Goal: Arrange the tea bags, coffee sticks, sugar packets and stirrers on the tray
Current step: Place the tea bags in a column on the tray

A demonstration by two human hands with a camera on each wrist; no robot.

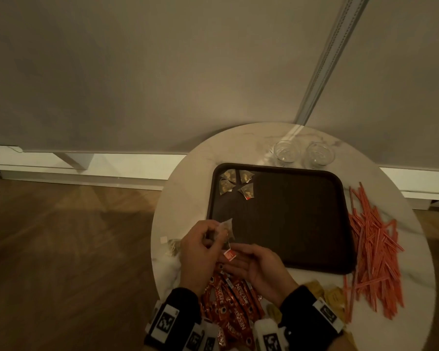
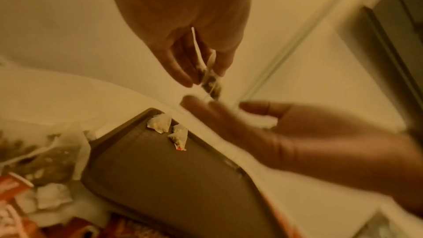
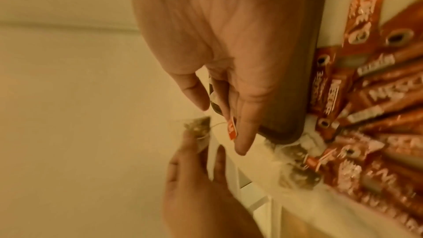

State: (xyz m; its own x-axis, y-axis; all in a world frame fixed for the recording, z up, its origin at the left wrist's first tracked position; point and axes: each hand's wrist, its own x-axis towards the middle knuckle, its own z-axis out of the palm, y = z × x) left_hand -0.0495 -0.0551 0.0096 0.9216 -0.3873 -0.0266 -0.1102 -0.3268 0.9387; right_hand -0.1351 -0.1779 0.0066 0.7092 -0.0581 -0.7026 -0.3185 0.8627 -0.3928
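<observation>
1. One round white marble table [image 1: 403, 323] stands on wooden flooring by my grey wall.
2. My left hand [image 1: 200, 252] pinches a translucent pyramid tea bag [image 1: 227, 228] above the dark brown plastic tray [image 1: 289, 219]'s near-left corner.
3. My right hand [image 1: 259, 269] lies loose under its red paper tag [image 1: 52, 255].

Matt dark tray [image 1: 289, 224], marble-look table [image 1: 188, 198]

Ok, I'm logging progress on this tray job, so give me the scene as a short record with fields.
left hand: pinches a tea bag above the tray's near left corner
right hand: at that bag's red tag, palm up
tray: four tea bags in far left corner, rest bare
coffee sticks: heaped on table, near edge
stirrers: piled right of tray
sugar packets: on table, near right
glasses: two, behind tray
</observation>
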